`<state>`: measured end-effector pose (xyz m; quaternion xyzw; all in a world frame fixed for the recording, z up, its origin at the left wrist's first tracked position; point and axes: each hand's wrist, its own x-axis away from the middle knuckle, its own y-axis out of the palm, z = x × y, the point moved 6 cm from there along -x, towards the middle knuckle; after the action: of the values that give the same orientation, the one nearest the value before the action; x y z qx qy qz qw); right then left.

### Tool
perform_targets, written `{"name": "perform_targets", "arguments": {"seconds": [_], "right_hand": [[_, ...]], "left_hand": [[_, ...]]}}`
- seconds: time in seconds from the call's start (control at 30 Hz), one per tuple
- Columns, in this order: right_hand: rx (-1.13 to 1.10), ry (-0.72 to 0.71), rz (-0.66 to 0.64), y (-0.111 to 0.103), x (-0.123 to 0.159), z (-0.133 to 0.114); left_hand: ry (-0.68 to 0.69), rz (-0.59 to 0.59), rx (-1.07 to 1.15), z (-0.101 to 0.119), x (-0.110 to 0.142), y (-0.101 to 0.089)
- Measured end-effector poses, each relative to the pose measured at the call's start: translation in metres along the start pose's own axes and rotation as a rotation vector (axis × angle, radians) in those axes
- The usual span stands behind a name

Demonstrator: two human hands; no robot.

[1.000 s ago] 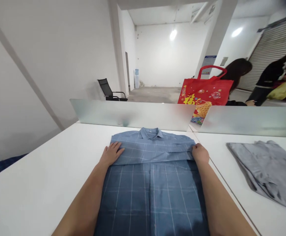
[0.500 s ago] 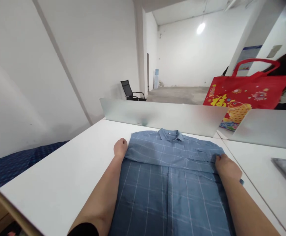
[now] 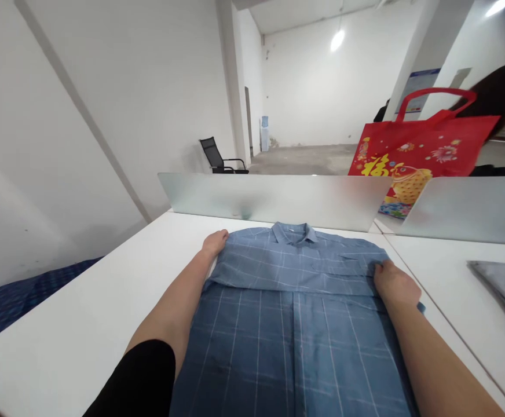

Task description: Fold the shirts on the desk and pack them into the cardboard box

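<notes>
The blue checked shirt (image 3: 252,347) lies on the white bench (image 3: 100,313), filling the center and lower center of the frame. At its upper left corner, the person's left hand (image 3: 215,243) appears to pinch the shoulder edge, fingers together on the cloth; at the upper right, the right hand (image 3: 396,284) has its fingers clamped on the opposite edge. Main hazard: uneven tension. If one hand pulls harder or higher than the other, the shoulder line would probably skew and diagonal creases form. Second hazard: the paler band (image 3: 270,260) across the upper part ends in a loose fold edge, so lifting both corners carelessly could shift or bunch it. Third: a small end of blue cloth (image 3: 421,307) shows just beyond the right hand and might catch under the wrist. Orientation: the collar (image 3: 310,234) is at the far end, pointing toward the frosted divider (image 3: 274,197) near the top center. The long axis runs down the frame, along the placket (image 3: 296,347), toward the person; the hem is out of view, so its position cannot be told.
</notes>
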<state>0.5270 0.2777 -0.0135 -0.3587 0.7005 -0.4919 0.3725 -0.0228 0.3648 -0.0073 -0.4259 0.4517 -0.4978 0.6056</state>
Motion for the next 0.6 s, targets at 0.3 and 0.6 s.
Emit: {"name": "perform_targets", "arguments": {"seconds": [0.3, 0.6], "right_hand": [[0.033, 0.019, -0.006, -0.001, -0.002, 0.001], [0.002, 0.029, -0.012, 0.006, -0.007, 0.002]], "left_hand": [[-0.113, 0.094, 0.011, 0.000, 0.010, -0.005], [0.123, 0.122, 0.078, -0.010, 0.109, -0.046]]}}
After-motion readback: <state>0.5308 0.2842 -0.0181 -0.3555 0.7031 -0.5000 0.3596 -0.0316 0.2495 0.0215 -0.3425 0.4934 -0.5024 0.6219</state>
